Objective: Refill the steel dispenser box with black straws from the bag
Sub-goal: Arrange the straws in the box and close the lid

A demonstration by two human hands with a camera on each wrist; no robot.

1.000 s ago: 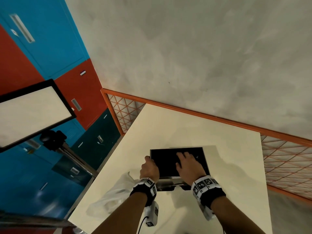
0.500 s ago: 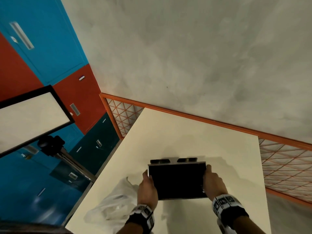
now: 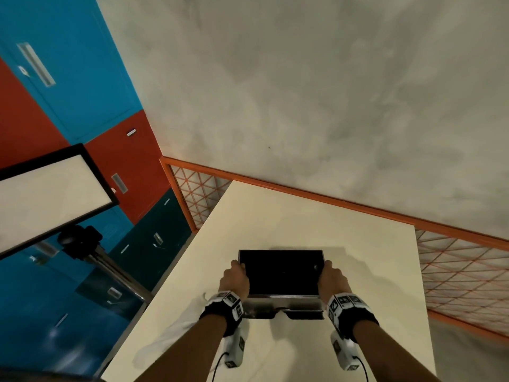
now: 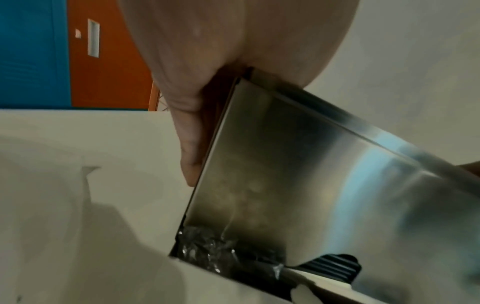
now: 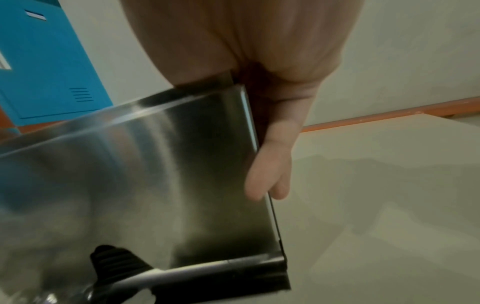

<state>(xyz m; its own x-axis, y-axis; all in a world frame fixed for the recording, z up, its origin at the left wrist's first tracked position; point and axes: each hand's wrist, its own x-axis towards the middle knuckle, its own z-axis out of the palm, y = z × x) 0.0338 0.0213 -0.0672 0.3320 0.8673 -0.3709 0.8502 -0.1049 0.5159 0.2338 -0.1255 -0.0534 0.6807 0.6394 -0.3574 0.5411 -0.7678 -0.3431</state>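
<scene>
Workshop: metal lockers [image 3: 68, 78], mesh fencing [image 3: 462, 274]

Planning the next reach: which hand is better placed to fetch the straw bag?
Left, probably. The white bag lies beside the left hand; the right hand holds the steel box on its far side.

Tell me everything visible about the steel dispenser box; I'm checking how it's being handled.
The steel dispenser box is rectangular, of brushed, shiny metal with a dark top panel. Its front face has a cut-out opening at the bottom edge where black ribbed straws show. The left hand grips its left side and the right hand its right side. It sits over the cream table, near the front; whether it touches the table is unclear.
</scene>
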